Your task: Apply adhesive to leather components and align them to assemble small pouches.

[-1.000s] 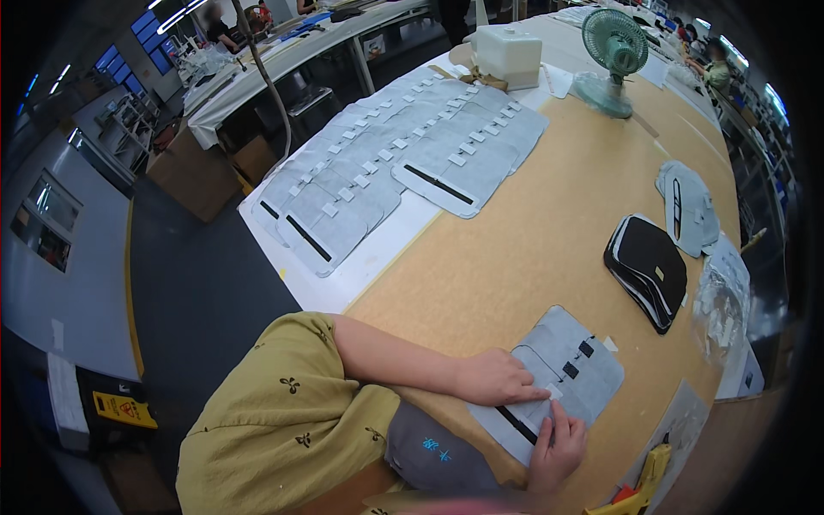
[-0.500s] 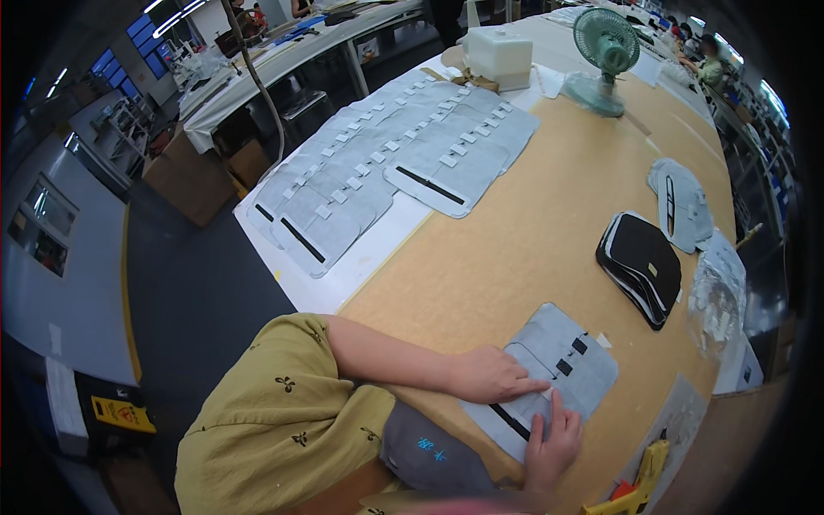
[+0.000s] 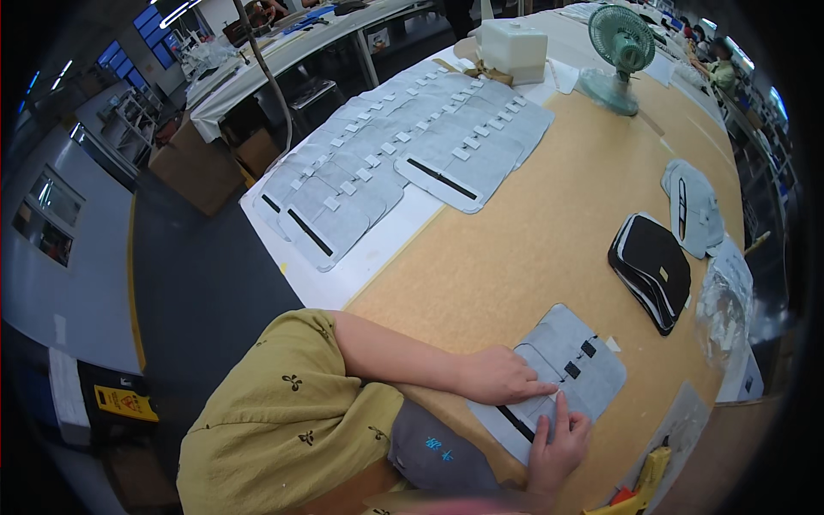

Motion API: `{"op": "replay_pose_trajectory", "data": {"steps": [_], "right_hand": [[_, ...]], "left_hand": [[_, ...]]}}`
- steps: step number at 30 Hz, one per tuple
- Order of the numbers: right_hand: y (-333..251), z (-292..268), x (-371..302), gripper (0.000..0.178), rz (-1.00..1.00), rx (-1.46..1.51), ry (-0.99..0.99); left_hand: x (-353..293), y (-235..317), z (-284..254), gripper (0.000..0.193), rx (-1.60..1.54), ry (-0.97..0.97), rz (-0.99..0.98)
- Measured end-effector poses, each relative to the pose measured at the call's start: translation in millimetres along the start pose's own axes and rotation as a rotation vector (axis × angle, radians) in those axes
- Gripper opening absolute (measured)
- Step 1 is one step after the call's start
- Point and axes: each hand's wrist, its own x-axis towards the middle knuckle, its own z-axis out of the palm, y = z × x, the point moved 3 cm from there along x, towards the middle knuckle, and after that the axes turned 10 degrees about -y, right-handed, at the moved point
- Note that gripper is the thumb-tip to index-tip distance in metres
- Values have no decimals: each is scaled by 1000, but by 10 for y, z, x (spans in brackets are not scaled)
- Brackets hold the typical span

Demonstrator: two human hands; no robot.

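Observation:
A light grey fabric panel [image 3: 598, 384] with rounded corners lies on the table in front of me. It carries two small black squares [image 3: 588, 349] and a black strip [image 3: 517, 422] along its near left edge. My left hand [image 3: 500, 375] rests on the panel, index finger stretched out and the other fingers bent. From the near side, my right hand [image 3: 562, 444] reaches over the panel with index finger extended and thumb apart. The two index fingertips almost meet at a small whitish spot below the black squares; what it is, I cannot make out. Neither hand grips anything visible.
Overlapping grey panels [image 3: 360, 163] with white tabs cover the table's far left. Behind stand a white container [image 3: 512, 53] and a green fan [image 3: 621, 51]. At right lie a stack of black pieces [image 3: 650, 270], grey pieces [image 3: 695, 206], clear plastic [image 3: 723, 305] and a yellow tool [image 3: 650, 481].
The whole view has shifted slightly, so things appear a little further right. Both hands keep their place on the panel, with the index fingertips still together.

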Motion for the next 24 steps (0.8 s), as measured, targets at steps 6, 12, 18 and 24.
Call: {"op": "replay_pose_trajectory", "data": {"steps": [6, 12, 18, 24], "right_hand": [[2, -11, -18, 42, -41, 19, 62], [-23, 4, 9, 36, -118, -48, 59], [332, -197, -482, 34, 354, 141, 428], [1247, -688, -1387, 44, 640, -596, 585]], "left_hand": [[-21, -20, 6, 36, 0, 58, 55], [-58, -26, -27, 35, -7, 58, 29], [-2, -9, -209, 28, -328, -18, -88], [-26, -157, -145, 19, -559, 153, -180]]}}
